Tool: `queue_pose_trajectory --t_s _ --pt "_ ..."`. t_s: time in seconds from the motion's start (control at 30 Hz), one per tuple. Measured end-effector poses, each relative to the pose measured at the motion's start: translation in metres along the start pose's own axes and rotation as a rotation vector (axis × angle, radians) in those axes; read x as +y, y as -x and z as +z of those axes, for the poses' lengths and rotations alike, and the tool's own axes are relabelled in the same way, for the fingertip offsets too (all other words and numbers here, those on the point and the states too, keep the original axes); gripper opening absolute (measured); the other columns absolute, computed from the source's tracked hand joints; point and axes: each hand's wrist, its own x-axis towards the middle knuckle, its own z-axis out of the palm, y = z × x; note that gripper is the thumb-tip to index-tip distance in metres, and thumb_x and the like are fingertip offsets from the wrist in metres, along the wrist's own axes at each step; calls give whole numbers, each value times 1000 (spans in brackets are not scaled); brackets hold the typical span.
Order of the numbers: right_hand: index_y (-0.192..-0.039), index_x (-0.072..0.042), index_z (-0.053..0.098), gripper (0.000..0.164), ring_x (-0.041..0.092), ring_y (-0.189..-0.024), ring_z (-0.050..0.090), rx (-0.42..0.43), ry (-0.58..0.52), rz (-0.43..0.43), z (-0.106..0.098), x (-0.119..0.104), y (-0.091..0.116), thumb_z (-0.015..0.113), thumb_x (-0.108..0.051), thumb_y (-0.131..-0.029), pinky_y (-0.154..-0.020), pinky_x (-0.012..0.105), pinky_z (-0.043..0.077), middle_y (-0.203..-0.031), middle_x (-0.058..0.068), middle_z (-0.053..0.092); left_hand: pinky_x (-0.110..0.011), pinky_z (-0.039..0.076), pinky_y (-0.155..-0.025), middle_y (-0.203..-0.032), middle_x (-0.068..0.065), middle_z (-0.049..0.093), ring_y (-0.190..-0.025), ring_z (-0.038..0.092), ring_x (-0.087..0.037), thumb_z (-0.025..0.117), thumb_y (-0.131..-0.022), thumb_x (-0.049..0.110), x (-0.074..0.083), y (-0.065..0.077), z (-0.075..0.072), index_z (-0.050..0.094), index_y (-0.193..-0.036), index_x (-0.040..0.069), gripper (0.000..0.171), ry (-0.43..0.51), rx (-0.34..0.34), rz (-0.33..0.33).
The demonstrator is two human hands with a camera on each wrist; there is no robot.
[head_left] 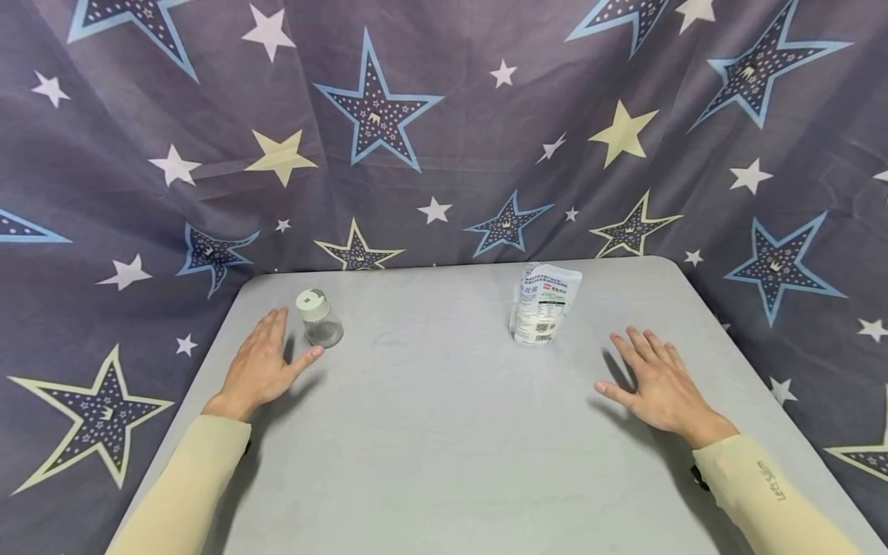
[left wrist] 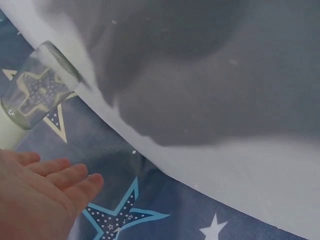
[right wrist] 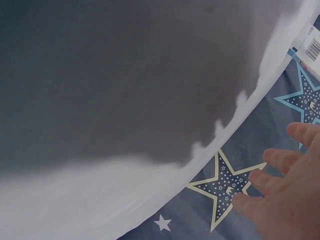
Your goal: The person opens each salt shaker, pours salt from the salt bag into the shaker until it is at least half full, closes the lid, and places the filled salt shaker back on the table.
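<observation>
A: Grip state, left hand (head_left: pixel 262 366)?

B: Apart. Fingers straight and side by side, thumb spread away from them, toward the jar (head_left: pixel 324 330).

A: Contact with the jar?

B: Cannot tell. Head view puts the thumb tip just beside the jar's base; left wrist view shows the fingertips near the lid (head_left: pixel 313 305).

A: And the right hand (head_left: pixel 657 389)?

B: Grip apart as well. Fingers straight and fanned, thumb out to the left. Nearest thing is the pouch (head_left: pixel 545 304), beyond the thumb and to its left, clear of the hand.

A: Position of both things?

B: Both upright on the desk (head_left: pixel 430 432). Jar: left rear, clear walls, white lid. Pouch: right of middle, near the rear edge, white with blue print, barcode (head_left: pixel 543 338) low on its front. The two stand well apart. Right wrist view catches only part of the pouch, at the upper right.

A: Farther out?

B: Pale yellow sleeves (head_left: pixel 183 486) on both arms; dark lettering (head_left: pixel 770 479) on the right one. Desk surface pale grey, with arm shadows across it. Behind and at both sides, a dark cloth (head_left: pixel 444 46) printed with blue, yellow and white stars.
</observation>
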Motion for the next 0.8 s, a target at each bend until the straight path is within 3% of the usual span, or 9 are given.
queue_pose_trajectory --t_s 0.5,0.8 --pt "-155 -6 43 93 52 -146 28 11 -17 -43 2 -12 5 67 -67 -89 -115 71 21 -160 27 34 -68 27 -114 -160 -35 26 -144 29 -54 59 -95 65 4 -14 5 12 -160 -7 108 66 2 -36" --pt "-153 -7 46 90 49 -146 30 36 -43 -64 3 -18 6 70 -64 -88 -115 70 22 -159 25 37 -70 32 -110 -156 -38 31 -139 34 -58 60 -95 66 8 -20 7 15 -160 -7 107 184 6 -171"
